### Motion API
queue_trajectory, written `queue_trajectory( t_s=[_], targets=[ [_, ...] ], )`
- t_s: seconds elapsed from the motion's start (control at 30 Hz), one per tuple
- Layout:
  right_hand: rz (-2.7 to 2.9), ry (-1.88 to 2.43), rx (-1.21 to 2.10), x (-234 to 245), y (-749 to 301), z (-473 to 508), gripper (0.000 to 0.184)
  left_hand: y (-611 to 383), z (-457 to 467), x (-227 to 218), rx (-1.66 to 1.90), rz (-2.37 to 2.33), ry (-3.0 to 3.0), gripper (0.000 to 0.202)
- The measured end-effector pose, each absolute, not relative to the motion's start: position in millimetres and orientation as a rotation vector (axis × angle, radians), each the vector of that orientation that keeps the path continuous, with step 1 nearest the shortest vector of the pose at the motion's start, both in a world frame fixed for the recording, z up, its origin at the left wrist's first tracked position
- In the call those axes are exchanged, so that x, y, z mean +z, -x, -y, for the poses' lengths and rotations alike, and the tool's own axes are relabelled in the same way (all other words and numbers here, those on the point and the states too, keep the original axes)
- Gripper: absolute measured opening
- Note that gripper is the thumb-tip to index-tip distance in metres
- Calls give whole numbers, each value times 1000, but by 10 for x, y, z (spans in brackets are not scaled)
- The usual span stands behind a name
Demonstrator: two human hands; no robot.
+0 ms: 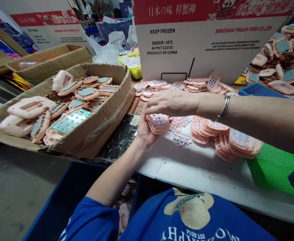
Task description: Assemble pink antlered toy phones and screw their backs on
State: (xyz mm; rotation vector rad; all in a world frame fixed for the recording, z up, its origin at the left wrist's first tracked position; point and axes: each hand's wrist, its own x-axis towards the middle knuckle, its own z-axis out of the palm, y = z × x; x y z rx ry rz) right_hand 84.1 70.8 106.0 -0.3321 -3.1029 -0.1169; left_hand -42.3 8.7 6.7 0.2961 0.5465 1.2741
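Observation:
My left hand (145, 131) is closed around a pink plastic piece (159, 122) with rows of holes across its face, held tilted above the white work surface. My right hand (170, 101) reaches over from the right, its fingers bent down at the upper edge of that piece. Whether anything small sits between those fingertips is hidden. Just right of the piece lies a patch of small pale button-like parts (182, 135). Stacks of similar pink pieces (246, 140) stand below my right forearm, and more pink pieces (158, 83) lie behind my hands.
At left, a cardboard box (106, 117) holds pink shells and pieces with teal inserts. A white printed carton (187, 43) stands at the back, beside a yellow basket (137, 71). A green perforated basket (275, 167) sits at right, near a blue tray (260, 89). More pink parts (285, 50) are heaped far right.

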Motion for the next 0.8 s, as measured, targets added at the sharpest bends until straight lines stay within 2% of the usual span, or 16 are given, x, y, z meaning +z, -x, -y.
queue_trajectory(
  t_s=[0.1, 0.2, 0.3, 0.43, 0.57, 0.8],
  targets=[
    [3006, 628, -103, 1062, -939, -769, 23, 477, 33, 37, 1277, -578, -286, 39],
    [3133, 1189, 31, 944, -1125, -875, 10, 488, 149, -25, 1298, -629, -213, 33],
    [3180, 1550, 126, 757, -1292, -947, 14, 467, 236, -68, 1320, -639, -161, 29],
    [3125, 1533, 91, 616, -1320, -977, 5, 451, 286, -93, 1344, -613, -172, 32],
    [3069, 1536, 72, 535, -1167, -1016, 23, 464, 280, -122, 1359, -610, -200, 33],
    [3001, 1545, 315, 426, -1017, -1071, 44, 487, 253, -168, 1373, -658, -172, 29]
  ],
)
